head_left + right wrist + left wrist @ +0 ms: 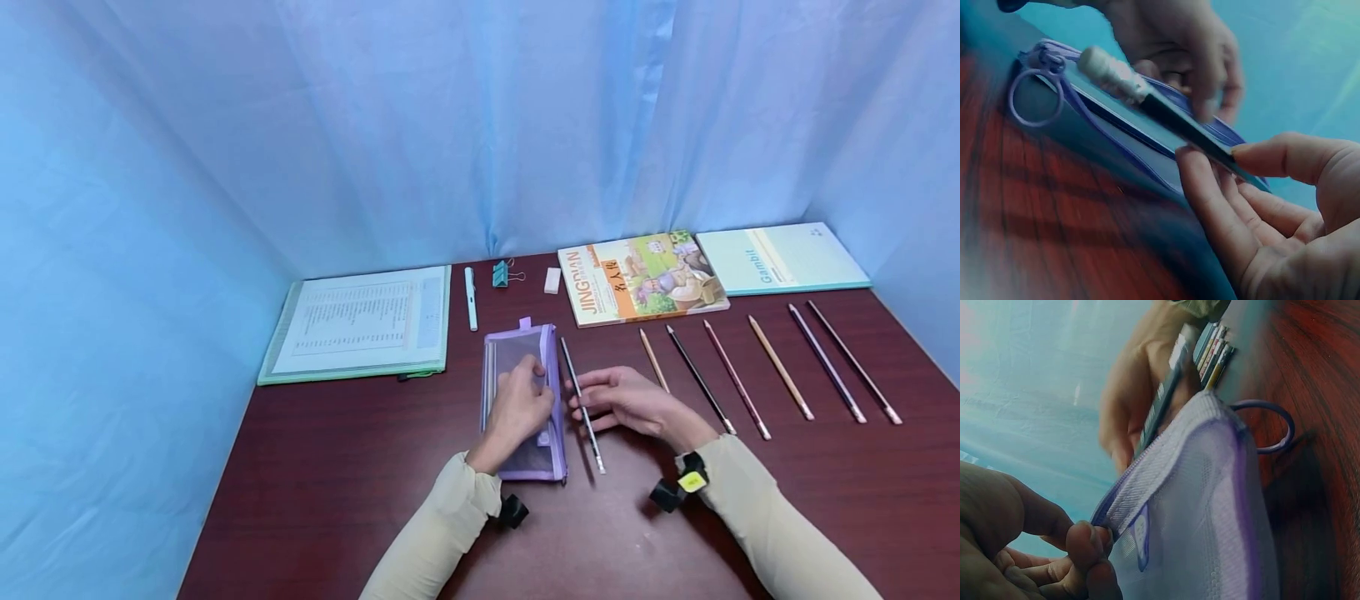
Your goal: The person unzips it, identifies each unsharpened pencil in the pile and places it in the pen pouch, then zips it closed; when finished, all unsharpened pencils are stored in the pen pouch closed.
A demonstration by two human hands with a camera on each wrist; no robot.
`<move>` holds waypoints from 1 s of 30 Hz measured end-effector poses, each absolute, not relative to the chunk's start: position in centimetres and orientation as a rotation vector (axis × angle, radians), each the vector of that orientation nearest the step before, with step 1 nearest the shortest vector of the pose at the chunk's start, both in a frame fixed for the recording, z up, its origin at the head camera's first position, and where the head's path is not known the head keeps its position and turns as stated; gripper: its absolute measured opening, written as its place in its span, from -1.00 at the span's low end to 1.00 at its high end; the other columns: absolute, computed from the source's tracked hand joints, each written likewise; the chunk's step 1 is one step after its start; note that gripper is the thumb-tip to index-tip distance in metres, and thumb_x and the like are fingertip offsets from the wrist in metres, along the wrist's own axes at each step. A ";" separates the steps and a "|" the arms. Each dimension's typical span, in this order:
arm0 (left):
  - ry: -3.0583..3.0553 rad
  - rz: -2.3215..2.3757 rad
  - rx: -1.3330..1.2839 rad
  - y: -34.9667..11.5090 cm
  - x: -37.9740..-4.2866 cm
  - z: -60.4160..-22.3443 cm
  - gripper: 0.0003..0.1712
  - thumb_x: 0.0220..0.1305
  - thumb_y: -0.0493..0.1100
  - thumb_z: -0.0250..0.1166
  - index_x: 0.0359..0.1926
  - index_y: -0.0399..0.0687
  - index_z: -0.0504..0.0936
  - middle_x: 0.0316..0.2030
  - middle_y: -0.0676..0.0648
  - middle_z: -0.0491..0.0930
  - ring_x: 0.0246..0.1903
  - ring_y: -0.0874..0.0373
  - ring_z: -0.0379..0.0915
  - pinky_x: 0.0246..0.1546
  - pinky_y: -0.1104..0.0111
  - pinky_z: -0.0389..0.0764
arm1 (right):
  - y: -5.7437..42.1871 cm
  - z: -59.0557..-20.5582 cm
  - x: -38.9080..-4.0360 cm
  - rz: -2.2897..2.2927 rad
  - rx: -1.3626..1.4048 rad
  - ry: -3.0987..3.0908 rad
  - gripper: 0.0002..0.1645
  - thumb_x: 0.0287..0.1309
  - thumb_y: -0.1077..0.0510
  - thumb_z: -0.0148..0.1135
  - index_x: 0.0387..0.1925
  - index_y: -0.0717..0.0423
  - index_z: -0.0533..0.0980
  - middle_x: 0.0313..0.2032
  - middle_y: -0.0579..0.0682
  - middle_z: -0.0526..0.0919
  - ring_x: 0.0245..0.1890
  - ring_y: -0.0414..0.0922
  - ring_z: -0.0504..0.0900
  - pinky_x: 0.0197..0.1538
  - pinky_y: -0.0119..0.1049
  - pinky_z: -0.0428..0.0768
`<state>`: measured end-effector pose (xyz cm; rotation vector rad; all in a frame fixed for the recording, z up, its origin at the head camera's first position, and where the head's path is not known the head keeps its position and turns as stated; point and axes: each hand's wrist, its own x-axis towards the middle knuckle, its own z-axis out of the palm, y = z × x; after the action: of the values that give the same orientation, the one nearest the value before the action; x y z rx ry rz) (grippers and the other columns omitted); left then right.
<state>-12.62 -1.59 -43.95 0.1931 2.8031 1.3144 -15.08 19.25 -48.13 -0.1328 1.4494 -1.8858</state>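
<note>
A purple mesh zip pencil case (525,462) lies on the table in the head view. My left hand (520,400) pinches the edge of its opening, as the left wrist view shows with the case's zip edge (1147,469). Close by on the right, my right hand (626,402) holds a dark pencil (587,423) between thumb and fingers. Its white eraser end points toward me. In the right wrist view the pencil (1175,119) is beside the unzipped mouth of the case, where a ring zip pull (1036,124) hangs. Slim items show through the mesh.
Several pencils (738,382) lie in a row on the right. Behind are a picture-covered book (652,279), a pale green book (795,258), an eraser (552,281), a binder clip (501,273) and a light blue pen (471,298). A document folder (360,325) lies left.
</note>
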 end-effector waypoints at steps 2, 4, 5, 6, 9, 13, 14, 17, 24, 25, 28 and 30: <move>2.805 1.302 0.192 -1.6 -12.7 -44.0 -0.78 0.14 -0.34 0.22 -0.15 -0.20 0.55 -0.77 0.04 0.45 -0.77 0.35 0.30 -0.77 0.49 0.29 | 18.0 -48.1 -15.3 -1.850 -0.107 1.509 -0.48 0.34 0.35 0.05 0.28 0.48 0.28 -0.24 -0.08 0.76 -0.21 -0.16 0.76 -0.11 -0.13 0.75; 2.810 1.287 0.193 -1.5 -12.7 -44.0 -0.77 0.13 -0.34 0.23 -0.15 -0.20 0.56 -0.75 0.04 0.45 -0.74 0.33 0.31 -0.75 0.48 0.29 | 17.0 -48.0 -15.5 -1.832 -0.093 1.581 -0.40 0.32 0.36 0.06 0.32 0.57 0.19 -0.27 -0.12 0.74 -0.24 -0.18 0.75 -0.14 -0.17 0.76; 2.813 1.282 0.194 -1.5 -12.7 -43.9 -0.77 0.12 -0.34 0.23 -0.14 -0.20 0.56 -0.75 0.04 0.45 -0.73 0.32 0.32 -0.73 0.48 0.29 | 16.5 -47.9 -15.6 -1.828 -0.078 1.619 -0.38 0.30 0.38 0.06 0.32 0.60 0.17 -0.30 -0.14 0.74 -0.27 -0.20 0.74 -0.17 -0.19 0.76; 2.817 1.277 0.194 -1.5 -12.7 -43.9 -0.77 0.12 -0.34 0.24 -0.15 -0.20 0.56 -0.74 0.04 0.46 -0.72 0.31 0.33 -0.73 0.48 0.29 | 16.1 -47.8 -15.6 -1.825 -0.076 1.657 -0.36 0.28 0.38 0.07 0.31 0.63 0.15 -0.32 -0.14 0.73 -0.29 -0.21 0.73 -0.19 -0.21 0.76; 2.820 1.267 0.192 -1.5 -12.7 -43.9 -0.77 0.12 -0.33 0.25 -0.15 -0.19 0.56 -0.74 0.02 0.48 -0.73 0.30 0.34 -0.73 0.48 0.31 | 14.9 -47.4 -15.7 -1.827 -0.051 1.772 -0.34 0.22 0.42 0.09 0.28 0.68 0.17 -0.37 -0.13 0.72 -0.36 -0.24 0.71 -0.26 -0.25 0.76; 2.812 1.267 0.184 -1.5 -12.7 -44.0 -0.78 0.13 -0.32 0.25 -0.15 -0.18 0.56 -0.76 0.02 0.47 -0.77 0.31 0.33 -0.77 0.48 0.30 | 13.9 -46.8 -15.5 -1.822 -0.034 1.888 -0.38 0.17 0.44 0.10 0.24 0.71 0.24 -0.29 0.15 0.76 -0.36 -0.23 0.72 -0.24 -0.26 0.76; 2.811 1.270 0.184 -1.6 -12.7 -44.0 -0.78 0.13 -0.32 0.25 -0.15 -0.18 0.56 -0.76 0.02 0.46 -0.76 0.30 0.32 -0.77 0.47 0.29 | 13.8 -46.7 -15.4 -1.809 -0.034 1.922 -0.39 0.17 0.44 0.10 0.23 0.70 0.27 -0.24 0.24 0.76 -0.35 -0.23 0.72 -0.22 -0.26 0.76; 2.814 1.271 0.191 -1.6 -12.8 -44.0 -0.76 0.11 -0.33 0.25 -0.15 -0.19 0.56 -0.75 0.05 0.42 -0.74 0.30 0.31 -0.74 0.47 0.29 | 13.9 -46.1 -15.1 -1.751 -0.041 2.036 -0.46 0.21 0.42 0.10 0.19 0.66 0.35 -0.10 0.43 0.71 -0.32 -0.19 0.74 -0.20 -0.25 0.76; 2.803 1.308 0.220 -1.3 -12.6 -44.0 -0.78 0.12 -0.35 0.23 -0.16 -0.20 0.55 -0.77 0.12 0.35 -0.76 0.35 0.29 -0.77 0.49 0.29 | 20.1 -43.8 -14.3 -1.469 -0.108 2.471 -0.60 0.30 0.29 0.16 0.07 0.52 0.52 -0.24 0.38 0.75 -0.42 -0.08 0.79 -0.30 -0.22 0.76; 2.798 1.319 0.221 -1.3 -12.6 -44.0 -0.78 0.12 -0.36 0.23 -0.16 -0.20 0.55 -0.77 0.12 0.34 -0.76 0.36 0.29 -0.77 0.49 0.30 | 21.8 -43.6 -14.3 -1.416 -0.099 2.547 -0.60 0.30 0.27 0.18 0.06 0.50 0.54 -0.27 0.36 0.76 -0.44 -0.10 0.78 -0.33 -0.24 0.75; 2.778 1.343 0.216 -1.3 -12.5 -43.9 -0.78 0.14 -0.37 0.22 -0.15 -0.22 0.55 -0.78 0.13 0.32 -0.79 0.36 0.28 -0.79 0.49 0.30 | 27.5 -43.2 -14.3 -1.253 -0.041 2.752 -0.60 0.30 0.21 0.20 0.03 0.46 0.57 -0.36 0.25 0.79 -0.51 -0.24 0.75 -0.41 -0.37 0.68; 2.773 1.343 0.201 -1.4 -12.5 -43.9 -0.79 0.15 -0.37 0.21 -0.15 -0.22 0.54 -0.79 0.12 0.33 -0.81 0.37 0.27 -0.81 0.50 0.28 | 31.6 -43.3 -14.3 -1.211 0.035 2.805 -0.57 0.32 0.17 0.20 0.04 0.47 0.55 -0.44 0.11 0.80 -0.54 -0.32 0.72 -0.43 -0.41 0.65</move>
<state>-12.49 -1.36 -43.90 0.2012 2.7725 1.3426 -14.27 31.57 -43.32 0.0349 2.8048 -1.2114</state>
